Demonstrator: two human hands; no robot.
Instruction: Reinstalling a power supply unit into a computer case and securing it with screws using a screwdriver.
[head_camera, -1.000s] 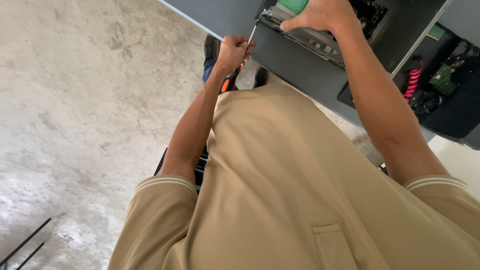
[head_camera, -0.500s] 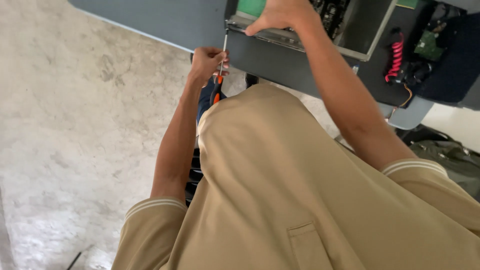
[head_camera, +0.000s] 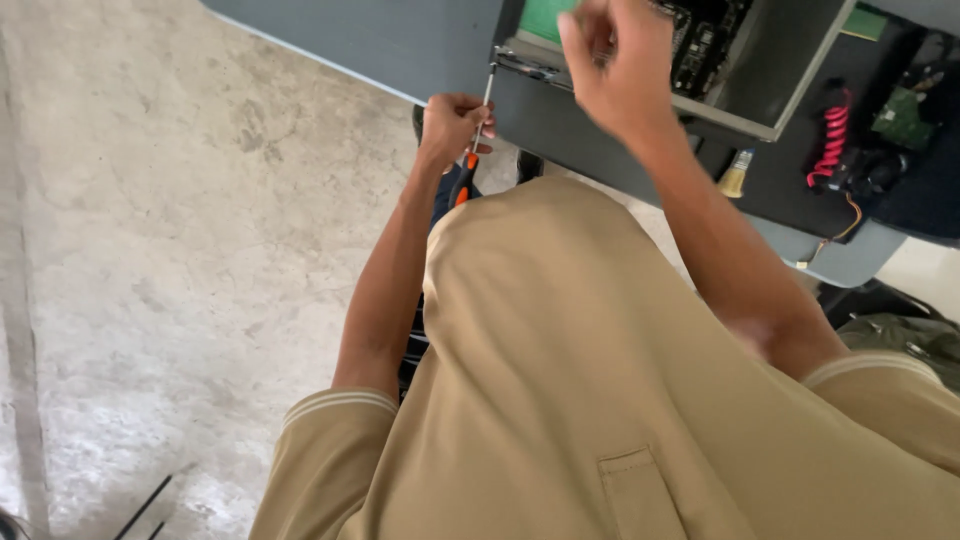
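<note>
Screwdriver (head_camera: 474, 140) first: it sits in the left hand (head_camera: 452, 125), whose fingers are curled tight round the upper part of its black and orange handle; the handle's tail sticks out below the fist, toward the person's body; the thin metal shaft runs up and slightly to the right, away from the body, so the long axis is close to upright in this view; the tip meets the near left corner of an open metal case (head_camera: 790, 75), at the edge of a dark grey table (head_camera: 400, 40). The right hand (head_camera: 620, 60) is raised over the case, fingers drawn in loosely toward the palm; it is blurred, and I cannot tell whether it has anything pinched between the fingertips. Inside the case a green circuit board (head_camera: 545, 18) shows beside dark parts. On the table to the right lie a small brush (head_camera: 736, 175) with pale bristles and a coiled pink-red cable (head_camera: 832, 135). A tan polo shirt (head_camera: 620, 400) fills the lower view; grey concrete floor (head_camera: 180, 220) lies to the left.
</note>
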